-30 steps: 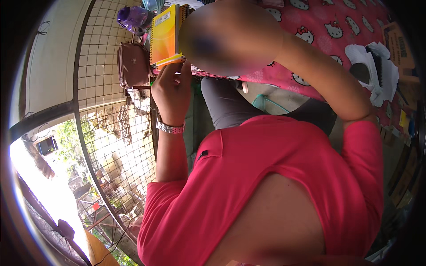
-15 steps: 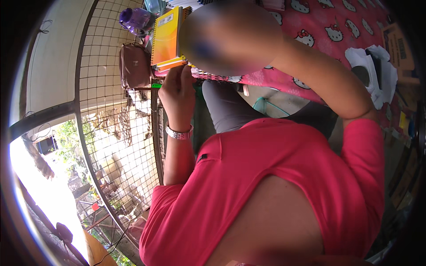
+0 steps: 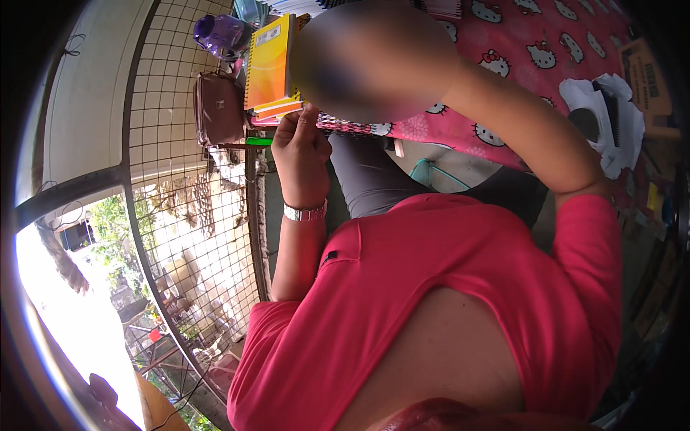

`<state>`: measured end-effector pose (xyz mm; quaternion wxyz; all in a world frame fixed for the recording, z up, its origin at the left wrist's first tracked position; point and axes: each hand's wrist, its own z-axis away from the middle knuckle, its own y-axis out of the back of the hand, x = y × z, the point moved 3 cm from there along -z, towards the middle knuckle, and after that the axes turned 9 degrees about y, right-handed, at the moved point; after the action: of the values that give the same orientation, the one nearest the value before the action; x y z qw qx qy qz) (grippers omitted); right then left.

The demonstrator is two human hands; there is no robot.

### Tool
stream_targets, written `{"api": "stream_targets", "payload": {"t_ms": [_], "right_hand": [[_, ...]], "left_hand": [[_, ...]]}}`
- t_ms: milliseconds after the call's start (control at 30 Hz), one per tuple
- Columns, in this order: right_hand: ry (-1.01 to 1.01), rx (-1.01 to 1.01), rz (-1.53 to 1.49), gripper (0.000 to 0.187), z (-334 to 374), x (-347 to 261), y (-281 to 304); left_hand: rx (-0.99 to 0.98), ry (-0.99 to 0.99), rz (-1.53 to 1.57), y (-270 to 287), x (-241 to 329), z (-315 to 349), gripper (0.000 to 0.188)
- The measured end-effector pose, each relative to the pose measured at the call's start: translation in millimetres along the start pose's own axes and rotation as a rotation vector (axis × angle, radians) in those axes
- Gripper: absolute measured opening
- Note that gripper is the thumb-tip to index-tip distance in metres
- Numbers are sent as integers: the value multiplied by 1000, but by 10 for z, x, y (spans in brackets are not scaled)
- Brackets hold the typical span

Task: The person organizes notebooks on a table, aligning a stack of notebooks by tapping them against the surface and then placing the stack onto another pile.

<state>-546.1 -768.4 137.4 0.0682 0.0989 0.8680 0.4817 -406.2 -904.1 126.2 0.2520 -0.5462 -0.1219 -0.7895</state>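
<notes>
My left hand (image 3: 300, 144), with a silver watch at the wrist, reaches up to a stack of spiral notebooks (image 3: 269, 68) whose top cover is yellow and orange. Its curled fingers pinch the stack's lower right corner at the table edge. The stack lies at the left end of a table under a pink cloth with a cat pattern (image 3: 546, 43). My right forearm (image 3: 532, 136) rises from the pink sleeve toward a blurred patch. My right hand is hidden behind that patch.
A wire mesh grille (image 3: 172, 187) runs along the left, with a garden beyond it. A brown pouch (image 3: 219, 108) hangs on the grille and a purple bottle (image 3: 219, 34) stands above it. White crumpled paper (image 3: 611, 115) and a cardboard box (image 3: 647, 72) lie at the table's right.
The view has shifted a little, so the notebooks and bag sit slightly lower. My left hand has slid a little to the right along the stack's lower edge.
</notes>
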Motion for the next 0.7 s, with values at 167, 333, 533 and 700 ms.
{"api": "stream_targets", "payload": {"t_ms": [167, 333, 533, 700], "right_hand": [[-68, -51, -26, 16, -6, -88, -8], [-107, 14, -79, 22, 110, -26, -28], [-139, 54, -194, 42, 298, -53, -125], [-100, 124, -360, 46, 333, -152, -189]], "left_hand": [[5, -85, -36, 1, -27, 0, 16], [-6, -59, -94, -19, -45, 48, 12], [-383, 237, 557, 333, -167, 81, 24], [-440, 181, 555, 377, 333, 190, 36]]}}
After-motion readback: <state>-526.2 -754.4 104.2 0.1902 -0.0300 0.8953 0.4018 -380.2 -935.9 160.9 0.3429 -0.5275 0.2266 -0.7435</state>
